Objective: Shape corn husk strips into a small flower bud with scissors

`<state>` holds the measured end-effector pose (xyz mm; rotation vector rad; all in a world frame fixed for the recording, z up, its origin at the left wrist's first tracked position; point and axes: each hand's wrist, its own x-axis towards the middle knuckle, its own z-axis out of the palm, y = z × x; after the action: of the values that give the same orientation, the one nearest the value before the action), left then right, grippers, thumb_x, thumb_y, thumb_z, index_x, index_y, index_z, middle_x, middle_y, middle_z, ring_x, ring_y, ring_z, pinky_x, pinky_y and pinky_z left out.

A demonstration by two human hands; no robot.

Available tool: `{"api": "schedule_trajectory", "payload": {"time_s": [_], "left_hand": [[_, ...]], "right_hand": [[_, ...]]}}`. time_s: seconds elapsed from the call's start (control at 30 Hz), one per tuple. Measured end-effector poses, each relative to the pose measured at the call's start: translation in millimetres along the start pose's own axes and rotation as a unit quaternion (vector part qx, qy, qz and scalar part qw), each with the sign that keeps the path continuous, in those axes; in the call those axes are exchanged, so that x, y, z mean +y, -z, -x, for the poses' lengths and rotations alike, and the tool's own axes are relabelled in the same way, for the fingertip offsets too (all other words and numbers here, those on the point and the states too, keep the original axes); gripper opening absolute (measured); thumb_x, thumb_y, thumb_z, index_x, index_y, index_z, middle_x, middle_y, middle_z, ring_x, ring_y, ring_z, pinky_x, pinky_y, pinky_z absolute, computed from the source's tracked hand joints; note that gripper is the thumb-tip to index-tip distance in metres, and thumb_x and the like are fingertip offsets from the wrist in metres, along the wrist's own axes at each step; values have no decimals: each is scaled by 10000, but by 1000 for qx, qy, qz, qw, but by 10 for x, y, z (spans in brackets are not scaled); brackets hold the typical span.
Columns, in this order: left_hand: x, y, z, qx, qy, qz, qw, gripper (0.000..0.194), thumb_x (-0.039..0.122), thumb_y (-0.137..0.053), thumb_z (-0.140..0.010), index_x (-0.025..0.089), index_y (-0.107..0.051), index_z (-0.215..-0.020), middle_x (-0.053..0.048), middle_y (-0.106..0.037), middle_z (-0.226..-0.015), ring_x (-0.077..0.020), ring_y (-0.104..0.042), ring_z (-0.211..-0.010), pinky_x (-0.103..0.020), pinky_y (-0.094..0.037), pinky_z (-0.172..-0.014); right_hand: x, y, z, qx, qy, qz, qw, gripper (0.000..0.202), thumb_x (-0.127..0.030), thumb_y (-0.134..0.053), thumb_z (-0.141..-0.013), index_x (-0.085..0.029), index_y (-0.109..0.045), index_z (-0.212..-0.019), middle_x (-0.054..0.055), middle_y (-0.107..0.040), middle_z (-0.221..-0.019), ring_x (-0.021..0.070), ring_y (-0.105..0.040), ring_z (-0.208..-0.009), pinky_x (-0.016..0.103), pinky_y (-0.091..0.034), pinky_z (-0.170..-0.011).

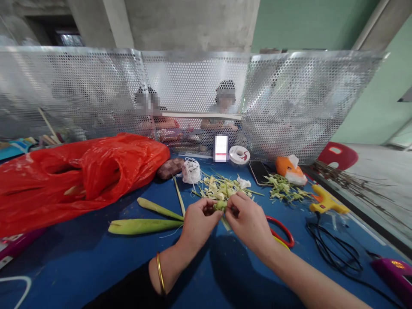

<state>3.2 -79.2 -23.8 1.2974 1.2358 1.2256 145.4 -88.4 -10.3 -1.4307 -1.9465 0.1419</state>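
Note:
Between my fingertips is a small green bud-like piece of folded leaf (pixel 220 205). My left hand (pixel 199 221) pinches it from the left, a gold bangle at the wrist. From the other side my right hand (pixel 247 219) closes its fingers at the piece's right edge; its fingertips are partly hidden. A pile of pale yellow-green leaf pieces (pixel 219 187) lies just beyond both hands. Long green husk leaves (pixel 144 226) rest left of my left hand. Partly under my right forearm are scissors with a red handle (pixel 285 229).
A red plastic bag (pixel 128 159) covers the left of the blue table (pixel 96 266). White string (pixel 191 171), a tape roll (pixel 240 154), a phone (pixel 258 171) and a tissue pack (pixel 289 171) stand beyond. A yellow glue gun (pixel 328 201) with black cord lies right. Behind the perforated metal screen (pixel 193 77) people sit.

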Motion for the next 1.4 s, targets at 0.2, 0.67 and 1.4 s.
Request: {"api": "schedule_trajectory", "payload": {"time_s": [0.2,0.67,1.4], "left_hand": [[14,30,-34,15,-8,-17,1000,158,188,-695,-580,152,-698,-734,4,-648,-608,-135,-555,-566,-226,-423,-530],[27,-20,13,4,32,31,999,153,184,-694,-575,144,-675,-721,22,-615,-568,-118,-540,-523,-224,-424,-517],[91,-15,17,19,35,100,994,178,186,-732,-567,133,-681,-729,19,-640,-595,-105,-553,-531,-209,-436,-524]], "right_hand": [[7,-17,5,-3,30,-67,997,171,-139,-509,-814,-200,-526,-655,-8,-488,-701,131,-502,-601,230,-350,-559],[57,-56,-57,-48,-183,-283,940,162,-275,-591,-716,-207,-534,-580,-43,-466,-518,129,-443,-508,240,-338,-490],[-64,32,-73,-50,-199,-428,880,144,-306,-684,-686,-184,-613,-658,-19,-604,-602,143,-593,-584,273,-471,-608]]}}
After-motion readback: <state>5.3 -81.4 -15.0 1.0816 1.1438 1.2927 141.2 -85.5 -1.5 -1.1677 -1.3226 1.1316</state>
